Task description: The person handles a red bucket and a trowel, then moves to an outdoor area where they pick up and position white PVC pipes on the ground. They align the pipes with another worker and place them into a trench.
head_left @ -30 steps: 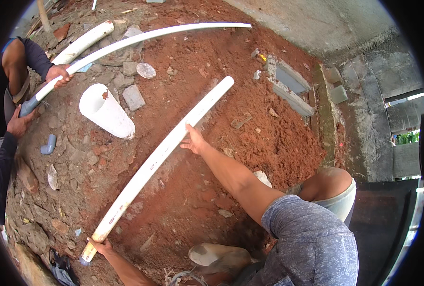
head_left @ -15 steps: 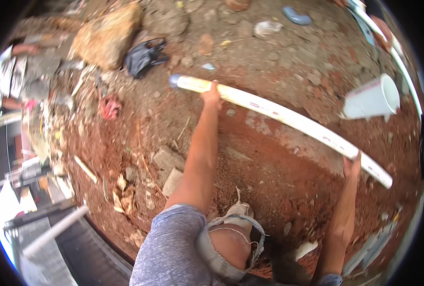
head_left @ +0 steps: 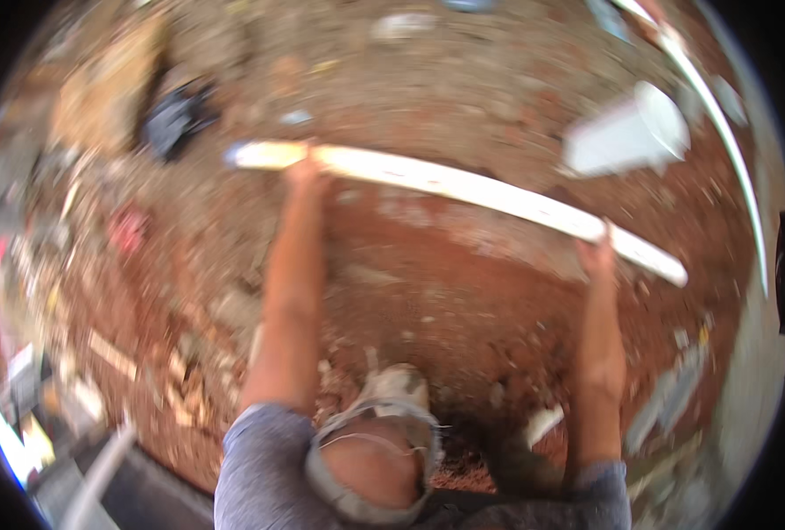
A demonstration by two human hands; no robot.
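A long white pipe (head_left: 463, 188) with a grey-blue end (head_left: 239, 155) runs across the view, sloping down to the right over reddish dirt. My left hand (head_left: 307, 166) is closed on it near the coloured end. My right hand (head_left: 597, 245) grips it toward the plain end, at the right. Motion blurs both hands and the pipe. Beyond the pipe on the right, a wide white tube (head_left: 613, 137) lies on its side on the ground. My bent knee is below, between my forearms.
A co-worker's hand (head_left: 657, 26) holds a thinner white pipe (head_left: 719, 119) at the upper right. A rock (head_left: 109, 93), black bag (head_left: 176, 124) and red cloth (head_left: 129, 228) lie left. Grey blocks (head_left: 666, 397) sit lower right beside concrete; another pipe (head_left: 101, 473) is lower left.
The view has swung sharply left, bringing the rock, bag and debris in. The held pipe has turned from a steep diagonal to a shallower slope, with both my hands still on it.
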